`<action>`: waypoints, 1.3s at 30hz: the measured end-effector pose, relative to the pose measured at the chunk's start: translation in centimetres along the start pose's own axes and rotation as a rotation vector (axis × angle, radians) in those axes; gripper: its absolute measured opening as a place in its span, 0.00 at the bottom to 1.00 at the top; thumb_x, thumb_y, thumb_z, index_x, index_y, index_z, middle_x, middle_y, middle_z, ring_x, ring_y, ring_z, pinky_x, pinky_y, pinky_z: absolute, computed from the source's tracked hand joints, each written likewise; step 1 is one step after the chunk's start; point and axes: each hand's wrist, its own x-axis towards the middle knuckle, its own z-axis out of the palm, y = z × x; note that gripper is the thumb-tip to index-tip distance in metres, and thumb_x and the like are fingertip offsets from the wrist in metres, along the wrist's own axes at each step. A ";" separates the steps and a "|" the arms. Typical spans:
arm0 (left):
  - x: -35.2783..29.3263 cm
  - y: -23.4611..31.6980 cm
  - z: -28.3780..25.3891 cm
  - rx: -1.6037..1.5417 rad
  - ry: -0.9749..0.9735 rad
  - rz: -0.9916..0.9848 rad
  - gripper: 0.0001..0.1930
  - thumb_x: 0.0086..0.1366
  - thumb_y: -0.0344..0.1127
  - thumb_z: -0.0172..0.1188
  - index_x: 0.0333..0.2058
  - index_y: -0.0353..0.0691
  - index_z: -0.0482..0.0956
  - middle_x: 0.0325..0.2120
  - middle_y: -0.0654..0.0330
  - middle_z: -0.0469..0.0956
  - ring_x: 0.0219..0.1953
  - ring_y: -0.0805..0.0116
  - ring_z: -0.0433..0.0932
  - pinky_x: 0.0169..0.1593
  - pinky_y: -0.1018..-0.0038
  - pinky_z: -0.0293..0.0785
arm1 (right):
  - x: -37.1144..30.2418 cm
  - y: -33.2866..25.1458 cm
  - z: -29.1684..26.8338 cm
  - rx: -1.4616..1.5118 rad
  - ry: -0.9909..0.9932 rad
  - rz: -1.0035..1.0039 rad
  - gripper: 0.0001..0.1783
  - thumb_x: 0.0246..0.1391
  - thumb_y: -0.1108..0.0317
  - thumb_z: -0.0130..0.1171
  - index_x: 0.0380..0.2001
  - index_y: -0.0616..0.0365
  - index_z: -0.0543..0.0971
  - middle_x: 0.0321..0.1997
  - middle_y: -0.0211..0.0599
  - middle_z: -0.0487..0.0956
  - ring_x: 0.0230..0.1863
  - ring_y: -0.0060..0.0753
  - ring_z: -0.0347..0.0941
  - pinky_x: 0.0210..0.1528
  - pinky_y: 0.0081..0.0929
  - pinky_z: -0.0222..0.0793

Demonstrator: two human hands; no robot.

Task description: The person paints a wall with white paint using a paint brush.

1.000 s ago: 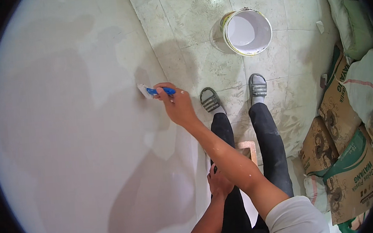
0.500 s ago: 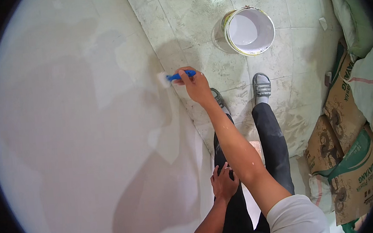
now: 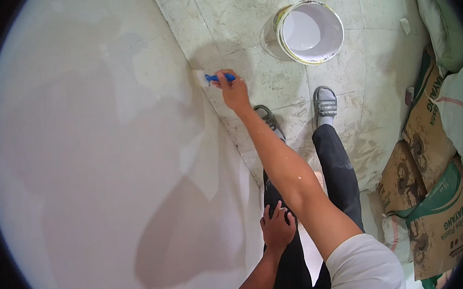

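Note:
My right hand (image 3: 235,93) grips a paintbrush by its blue handle (image 3: 228,77). Pale bristles (image 3: 200,78) at the brush's tip meet the lower part of the white wall (image 3: 101,196), close to where it joins the floor. My left hand (image 3: 279,230) rests on my left knee, fingers spread and holding nothing. Beyond my feet, right of the brush, a white bucket (image 3: 332,30) stands upright on the floor with whitish paint (image 3: 301,30) inside.
Smudged pale tiles (image 3: 339,72) cover the floor. My sandalled feet stand between the wall and a pile on the right, made of brown cardboard boxes (image 3: 441,226) and white sacks (image 3: 456,102). A small white scrap (image 3: 404,25) lies right of the bucket.
My right hand has moved the brush farther away along the foot of the wall, slightly leftward. My left hand stays on the knee.

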 end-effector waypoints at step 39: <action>-0.4 -1.3 -1.6 -0.039 -0.143 -0.143 0.22 0.68 0.45 0.56 0.58 0.48 0.79 0.66 0.67 0.73 0.74 0.53 0.57 0.72 0.52 0.57 | -10.0 -5.6 5.5 0.001 -0.255 -0.101 0.11 0.72 0.66 0.54 0.42 0.64 0.79 0.34 0.39 0.85 0.35 0.25 0.84 0.39 0.24 0.79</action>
